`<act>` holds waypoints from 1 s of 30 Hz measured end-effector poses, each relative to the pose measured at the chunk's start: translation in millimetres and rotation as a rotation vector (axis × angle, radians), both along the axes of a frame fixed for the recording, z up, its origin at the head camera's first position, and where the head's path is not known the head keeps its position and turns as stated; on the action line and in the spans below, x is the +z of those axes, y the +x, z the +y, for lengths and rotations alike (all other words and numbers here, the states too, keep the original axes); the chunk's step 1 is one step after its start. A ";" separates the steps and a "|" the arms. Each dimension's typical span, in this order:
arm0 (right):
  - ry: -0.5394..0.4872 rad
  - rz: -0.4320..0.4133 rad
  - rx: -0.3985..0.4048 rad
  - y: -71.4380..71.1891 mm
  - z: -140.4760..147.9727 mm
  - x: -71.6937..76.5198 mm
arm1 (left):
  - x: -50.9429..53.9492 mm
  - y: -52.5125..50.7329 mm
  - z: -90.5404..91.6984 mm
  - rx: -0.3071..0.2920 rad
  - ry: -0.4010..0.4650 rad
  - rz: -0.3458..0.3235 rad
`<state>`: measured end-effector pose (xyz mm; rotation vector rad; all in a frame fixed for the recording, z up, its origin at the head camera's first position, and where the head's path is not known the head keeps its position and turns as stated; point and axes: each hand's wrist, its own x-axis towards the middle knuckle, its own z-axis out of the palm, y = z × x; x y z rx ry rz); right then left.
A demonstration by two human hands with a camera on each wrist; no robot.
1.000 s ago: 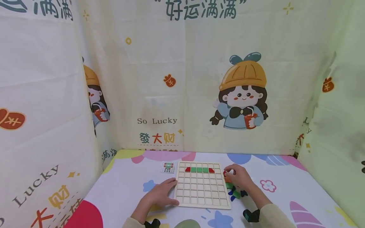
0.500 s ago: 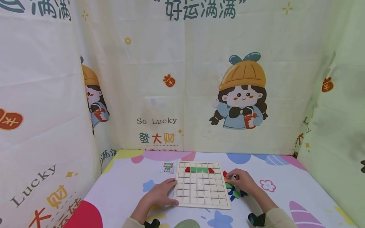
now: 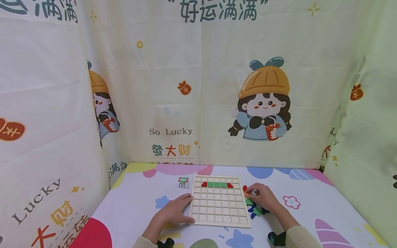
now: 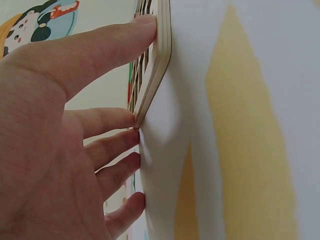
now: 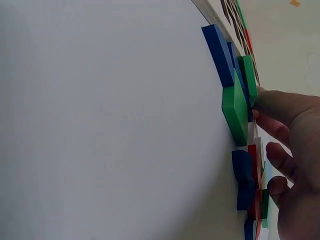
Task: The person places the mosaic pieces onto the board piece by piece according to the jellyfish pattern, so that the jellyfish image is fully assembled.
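Observation:
A wooden grid board [image 3: 219, 207] lies flat, with a row of green pieces [image 3: 217, 185] and a red piece at each end near its far edge. My left hand [image 3: 175, 210] is at the board's left side, fingers spread; in the left wrist view the thumb of that hand [image 4: 65, 100] rests on the board's rim [image 4: 162, 55]. Beside the right edge, my right hand [image 3: 263, 197] pinches an orange piece [image 3: 246, 194] low over the loose pieces. Its thumb and forefinger meet at that piece in the right wrist view, where the hand [image 5: 300, 145] partly hides it.
Loose green pieces [image 3: 256, 211], blue pieces [image 3: 253, 216] and a red piece [image 3: 244, 188] lie right of the board. A small picture card [image 3: 182, 182] lies beyond its left corner. Printed cloth walls [image 3: 167, 103] stand behind and at both sides of the patterned table [image 3: 139, 196].
The right hand has shifted slightly right and nearer the camera from the red piece to the orange one. The left hand and the board have stayed in place.

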<state>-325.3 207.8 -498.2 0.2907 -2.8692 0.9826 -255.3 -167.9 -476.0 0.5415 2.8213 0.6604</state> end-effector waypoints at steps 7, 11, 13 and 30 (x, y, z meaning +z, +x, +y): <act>0.013 -0.010 -0.021 1.8 0.4 0.5 | -1.2 -1.3 0.7 0.008 -0.001 -0.012; 0.004 -0.040 -0.047 4.1 1.3 2.8 | -2.1 -1.4 0.1 0.009 -0.003 -0.017; -0.019 -0.053 -0.060 5.5 2.1 5.3 | -2.2 -1.5 -0.2 0.009 -0.003 -0.013; -0.073 0.040 0.015 3.1 -23.0 1.5 | -0.5 -0.1 0.1 0.002 0.004 -0.012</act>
